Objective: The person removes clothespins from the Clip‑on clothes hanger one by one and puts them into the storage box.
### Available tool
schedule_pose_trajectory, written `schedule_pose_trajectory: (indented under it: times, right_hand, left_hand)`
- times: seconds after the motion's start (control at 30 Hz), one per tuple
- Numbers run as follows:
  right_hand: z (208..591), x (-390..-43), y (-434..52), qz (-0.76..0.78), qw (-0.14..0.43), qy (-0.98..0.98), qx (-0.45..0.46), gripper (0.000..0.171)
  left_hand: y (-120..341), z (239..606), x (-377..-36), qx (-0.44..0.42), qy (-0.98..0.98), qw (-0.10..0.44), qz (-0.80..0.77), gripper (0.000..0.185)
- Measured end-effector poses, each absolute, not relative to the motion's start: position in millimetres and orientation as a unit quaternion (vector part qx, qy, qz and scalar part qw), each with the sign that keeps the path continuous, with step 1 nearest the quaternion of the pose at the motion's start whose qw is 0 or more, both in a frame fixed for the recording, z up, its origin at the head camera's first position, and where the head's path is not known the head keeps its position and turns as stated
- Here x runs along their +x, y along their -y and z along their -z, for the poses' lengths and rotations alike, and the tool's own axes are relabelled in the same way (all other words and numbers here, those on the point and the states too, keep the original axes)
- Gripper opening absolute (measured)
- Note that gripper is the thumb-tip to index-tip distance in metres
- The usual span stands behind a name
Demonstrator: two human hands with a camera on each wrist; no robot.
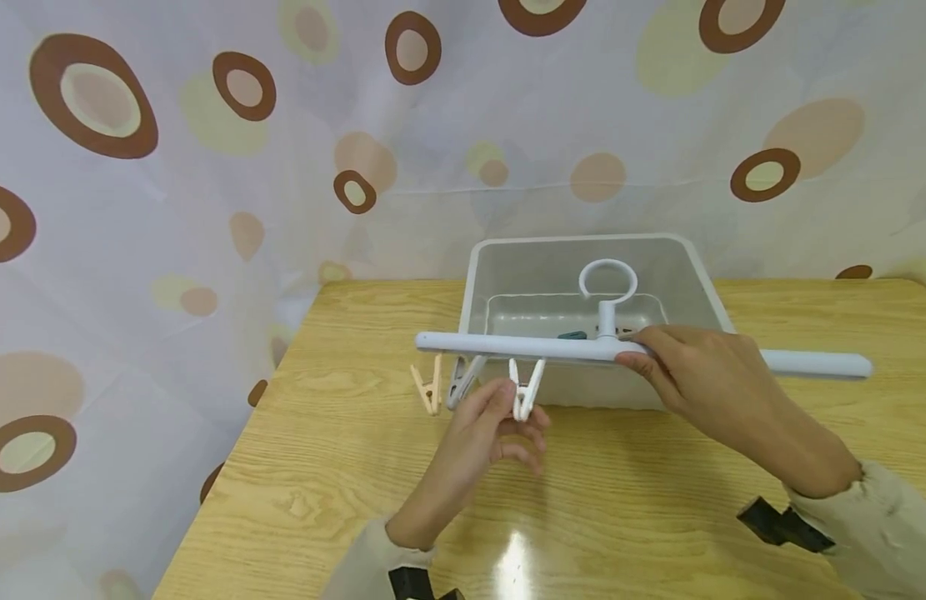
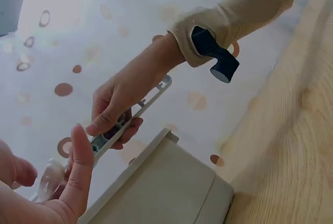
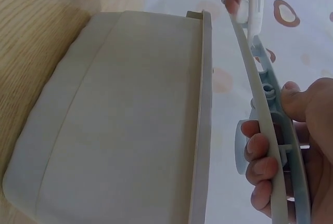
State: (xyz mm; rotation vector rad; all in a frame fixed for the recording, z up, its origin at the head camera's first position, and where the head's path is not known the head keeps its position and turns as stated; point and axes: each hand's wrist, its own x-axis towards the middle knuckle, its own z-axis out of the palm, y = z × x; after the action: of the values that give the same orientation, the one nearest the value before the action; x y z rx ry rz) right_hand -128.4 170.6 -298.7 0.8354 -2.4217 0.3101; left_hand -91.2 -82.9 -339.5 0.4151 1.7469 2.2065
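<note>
My right hand (image 1: 703, 383) grips a pale blue bar hanger (image 1: 500, 344) just right of its middle, with the ring hook (image 1: 633, 283) upward. In the right wrist view the fingers (image 3: 263, 169) wrap the hollow bar from one side and the thumb presses from the other. Below the bar's left half, my left hand (image 1: 481, 429) pinches a white clip (image 1: 524, 404) between thumb and forefinger, its two prongs reaching up to the bar. To its left, a grey clip (image 1: 463, 383) and a beige clip (image 1: 428, 390) hang at the bar.
Behind the hanger stands a translucent plastic bin (image 1: 583, 237) on the wooden table (image 1: 342, 467). A dark teal clip (image 1: 573, 335) shows inside the bin, partly covered by the bar. A patterned curtain (image 1: 282, 183) hangs along the table's back and left side.
</note>
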Motion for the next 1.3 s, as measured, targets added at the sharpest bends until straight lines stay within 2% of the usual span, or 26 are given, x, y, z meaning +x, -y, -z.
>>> schedule_pose_trajectory:
  times: [0.17,0.4,0.57,0.63,0.8,0.9,1.07,1.3]
  right_hand:
    - [299.7,-129.1,-169.7,-0.108,0.276,0.905,0.305,0.045]
    - [301.6,-129.7,-170.3,-0.104,0.284,0.905,0.299,0.055]
    - [303.4,-129.8,-170.8,-0.105,0.29,0.904,0.296,0.059]
    - [303.7,-130.1,-170.6,-0.106,0.288,0.904,0.297,0.057]
    - [304.6,-130.8,-168.5,-0.109,0.279,0.907,0.296,0.049]
    - [305.8,-131.6,-165.2,-0.109,0.279,0.906,0.298,0.052]
    - [308.2,-134.2,-161.1,-0.099,0.304,0.895,0.31,0.066]
    - [311.4,-138.8,-167.0,-0.092,0.329,0.887,0.31,0.066]
  left_hand:
    - [73.8,335.4,-97.7,0.126,-0.589,0.124,-0.788,0.037]
    - [66.5,334.7,-100.6,0.157,-0.718,0.006,-0.678,0.031]
    - [64.9,328.5,-103.3,0.16,-0.741,-0.001,-0.652,0.027]
    - [65.8,325.8,-104.4,0.165,-0.769,-0.02,-0.618,0.024]
    - [70.2,317.8,-105.5,0.189,-0.854,-0.14,-0.463,0.015]
    - [71.9,312.6,-102.9,0.198,-0.878,-0.193,-0.391,0.01]
    - [73.6,307.7,-93.8,0.193,-0.909,-0.227,-0.29,0.006]
    - [80.1,308.4,-85.9,0.199,-0.907,-0.273,-0.251,0.006]
